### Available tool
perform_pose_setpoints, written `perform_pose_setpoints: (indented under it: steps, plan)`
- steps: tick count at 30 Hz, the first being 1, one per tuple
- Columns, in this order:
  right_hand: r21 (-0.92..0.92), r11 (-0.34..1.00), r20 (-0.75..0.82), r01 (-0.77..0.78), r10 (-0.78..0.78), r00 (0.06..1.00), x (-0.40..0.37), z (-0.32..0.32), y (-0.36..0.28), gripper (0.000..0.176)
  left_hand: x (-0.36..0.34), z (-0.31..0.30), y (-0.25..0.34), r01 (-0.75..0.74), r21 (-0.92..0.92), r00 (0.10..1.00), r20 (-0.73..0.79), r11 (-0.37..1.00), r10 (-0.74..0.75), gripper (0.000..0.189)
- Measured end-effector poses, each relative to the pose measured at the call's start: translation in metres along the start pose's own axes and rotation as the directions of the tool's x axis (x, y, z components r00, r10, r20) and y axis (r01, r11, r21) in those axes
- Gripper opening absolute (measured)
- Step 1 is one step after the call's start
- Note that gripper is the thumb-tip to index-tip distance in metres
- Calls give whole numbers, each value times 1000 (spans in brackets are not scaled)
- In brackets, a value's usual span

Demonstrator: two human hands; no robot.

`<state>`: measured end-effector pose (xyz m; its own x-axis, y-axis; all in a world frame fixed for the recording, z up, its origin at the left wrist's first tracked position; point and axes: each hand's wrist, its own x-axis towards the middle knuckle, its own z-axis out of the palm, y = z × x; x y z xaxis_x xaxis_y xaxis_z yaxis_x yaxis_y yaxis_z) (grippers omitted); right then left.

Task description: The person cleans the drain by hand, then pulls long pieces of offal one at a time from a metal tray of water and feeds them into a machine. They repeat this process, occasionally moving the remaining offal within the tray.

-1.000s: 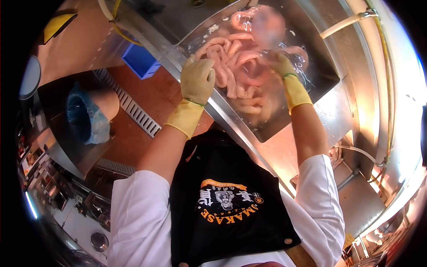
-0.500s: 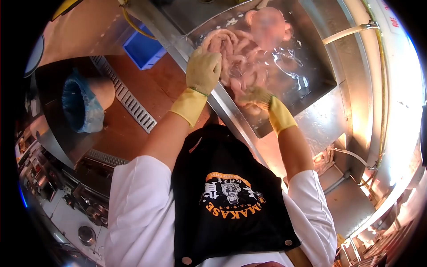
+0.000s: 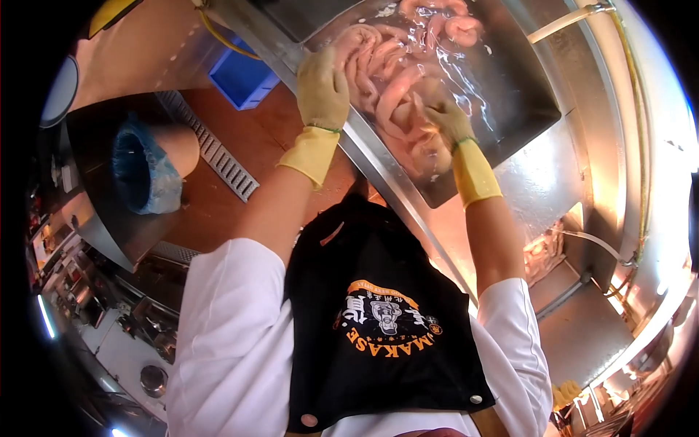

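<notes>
A tangle of pale pink intestines (image 3: 364, 62) lies in water inside a metal sink (image 3: 520, 131). My left hand (image 3: 322, 91), in a cream glove with a yellow cuff, is at the sink's near rim. Its fingers are curled against the edge of the intestines, and their tips are partly hidden. My right hand (image 3: 448, 120), gloved the same way, reaches into the water with its fingers closed on a loop of intestine. A rounded pale piece (image 3: 429, 154) lies just below that hand. Another coil (image 3: 462, 29) floats toward the far side.
A blue plastic crate (image 3: 244, 76) stands on the red-brown floor left of the sink. A bin with a blue liner (image 3: 145, 171) is farther left, near a drain grate (image 3: 218, 160). A pale pipe (image 3: 570, 23) juts over the sink's right side.
My right hand has moved up and away from the near corner, and the intestines have shifted and spread. My left hand has slid slightly up along the rim. The far coil shows more clearly.
</notes>
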<state>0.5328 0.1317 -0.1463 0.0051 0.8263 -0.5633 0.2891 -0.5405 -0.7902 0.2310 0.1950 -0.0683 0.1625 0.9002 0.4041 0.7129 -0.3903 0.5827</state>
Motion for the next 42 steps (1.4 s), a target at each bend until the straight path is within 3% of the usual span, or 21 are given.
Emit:
perform_pose_setpoints:
  steps: [1, 2, 4, 6, 7, 9, 12, 15, 19, 21, 23, 25, 27, 29, 33, 34, 36, 37, 39, 41, 42]
  plan:
    - [-65, 998, 5, -14, 15, 1000, 1, 24, -32, 40, -8, 9, -12, 37, 118, 988, -154, 992, -19, 39]
    - [22, 1000, 47, -4, 3, 999, 10, 48, -39, 40, -11, 13, -21, 90, 225, 952, -306, 970, -17, 45]
    - [122, 992, 94, 7, -18, 995, 37, 92, -48, 40, -7, 7, -11, 89, 256, 960, -280, 963, -15, 41]
    - [-365, 912, 76, 189, -173, 982, 65, 130, -42, 48, -4, 5, -8, 75, 337, 979, -202, 938, -6, 40]
    - [-358, 913, 85, 196, -177, 981, 89, 151, -17, 48, -8, 5, -11, 141, 289, 985, -141, 947, -103, 45]
    - [-254, 961, 219, 106, -50, 974, 97, 157, -15, 43, -5, -1, -4, 140, 279, 987, -109, 950, -114, 45]
    - [46, 995, 378, -92, 68, 923, 66, 122, -23, 35, -6, 1, -13, 112, 268, 990, -109, 957, -85, 44]
    - [287, 915, 398, -283, 154, 904, 6, 53, -30, 28, -2, 1, -14, 98, 297, 990, -125, 950, -63, 41]
    - [594, 752, 298, -286, 125, 946, -77, -33, -57, 25, -2, -7, -12, 68, 298, 998, -25, 952, -64, 36]
    - [602, 764, 224, -233, 119, 967, -106, -63, -64, 27, 3, -1, 1, 22, 270, 1000, 4, 963, -24, 33]
    - [598, 772, 187, -215, 127, 974, -130, -85, -69, 28, 3, 6, 25, -98, 57, 987, 132, 994, 90, 30]
    - [516, 836, 78, -185, 170, 982, -149, -93, -72, 28, -6, 10, 51, -188, -162, 944, 242, 969, 224, 28]
    - [460, 861, 106, -217, 190, 976, -155, -93, -68, 26, -16, 24, 120, -129, -290, 867, 431, 948, 250, 32]
    - [472, 850, 129, -234, 196, 972, -159, -91, -59, 26, -39, 57, 165, -275, -428, 866, 279, 861, 415, 47]
    - [358, 891, 183, -280, 227, 956, -178, -94, -51, 20, -50, 118, 214, -64, -520, 904, 331, 852, 270, 49]
    - [344, 882, 174, -323, 279, 945, -188, -96, -48, 18, -32, 118, 230, -236, -464, 742, 481, 854, 467, 40]
    - [267, 894, 159, -361, 328, 931, -208, -105, -42, 23, -30, 151, 241, -404, -437, 507, 624, 803, 595, 32]
    - [249, 882, 182, -400, 364, 914, -216, -111, -34, 24, -50, 186, 234, -189, -608, 452, 643, 771, 618, 24]
    - [189, 877, 253, -443, 392, 884, -238, -127, -7, 33, -78, 220, 242, -518, -582, 582, 298, 627, 757, 17]
    - [-204, 846, 97, -492, 518, 850, -264, -146, 41, 32, -80, 226, 250, -580, -504, 581, 295, 640, 759, 14]
    - [-530, 788, -58, -314, 336, 940, -282, -155, 59, 28, -81, 225, 253, -631, -426, 587, 285, 648, 758, 12]
